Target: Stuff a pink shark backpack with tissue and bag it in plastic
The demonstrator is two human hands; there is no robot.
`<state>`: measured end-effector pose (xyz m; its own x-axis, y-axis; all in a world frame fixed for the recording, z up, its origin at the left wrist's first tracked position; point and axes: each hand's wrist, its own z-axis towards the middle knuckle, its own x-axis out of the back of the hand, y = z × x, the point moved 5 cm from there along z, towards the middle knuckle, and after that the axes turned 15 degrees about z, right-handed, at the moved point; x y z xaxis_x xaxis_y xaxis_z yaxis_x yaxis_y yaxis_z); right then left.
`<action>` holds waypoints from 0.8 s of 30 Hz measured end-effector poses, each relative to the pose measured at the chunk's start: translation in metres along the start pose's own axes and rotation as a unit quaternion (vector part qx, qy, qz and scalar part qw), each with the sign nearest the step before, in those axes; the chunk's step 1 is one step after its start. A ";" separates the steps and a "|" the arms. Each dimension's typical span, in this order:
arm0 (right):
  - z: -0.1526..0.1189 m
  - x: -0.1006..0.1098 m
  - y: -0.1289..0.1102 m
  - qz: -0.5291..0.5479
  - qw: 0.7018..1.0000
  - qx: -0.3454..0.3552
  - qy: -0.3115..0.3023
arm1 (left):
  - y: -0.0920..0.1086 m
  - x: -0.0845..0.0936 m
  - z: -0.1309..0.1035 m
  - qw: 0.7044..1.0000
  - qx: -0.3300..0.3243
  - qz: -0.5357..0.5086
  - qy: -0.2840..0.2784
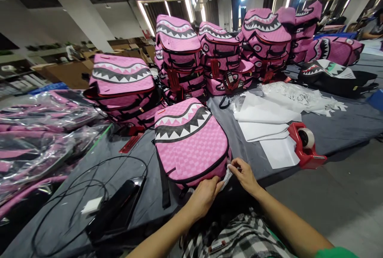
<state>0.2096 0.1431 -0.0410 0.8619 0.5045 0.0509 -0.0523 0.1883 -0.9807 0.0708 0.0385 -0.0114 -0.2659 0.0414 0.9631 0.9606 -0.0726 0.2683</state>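
A pink checkered backpack [194, 150] with a shark-mouth print lies front side up on the grey-covered table, close to my body. At its lower right corner, my right hand [243, 175] pinches the upper end of a thin, crumpled white strip [228, 175]. My left hand [205, 195] is closed at the bottom edge of the backpack, with its thumb and fingertips at the strip's lower end. The strip looks like tissue or soft plastic; I cannot tell which. Part of the left fingers is hidden. A black strap [165, 186] hangs from the backpack's left side.
Stacked pink backpacks [122, 78] stand behind. Plastic-wrapped bags [44, 126] lie left. A black device [119, 202], a white adapter [92, 206] and cables sit nearby. White sheets [263, 118], a red tape dispenser [305, 146], white strips [305, 96] and a black bag [332, 78] lie right.
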 end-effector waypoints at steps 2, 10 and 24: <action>0.001 -0.002 0.005 0.038 0.998 -0.036 0.021 | 0.003 -0.008 0.008 0.993 0.014 -0.047 -0.109; -0.013 -0.049 0.036 0.425 0.834 -0.274 0.219 | 0.006 -0.012 0.000 0.985 0.088 0.016 -0.146; -0.003 -0.024 -0.042 -0.297 0.809 0.483 -0.157 | 0.014 -0.008 0.008 0.893 -0.139 0.202 0.377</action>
<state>0.1927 0.1211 -0.0019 0.7163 0.2438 0.6538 -0.1759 0.9698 -0.1689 0.0869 0.0449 -0.0159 0.0183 -0.7199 0.6938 0.9610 -0.1788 -0.2109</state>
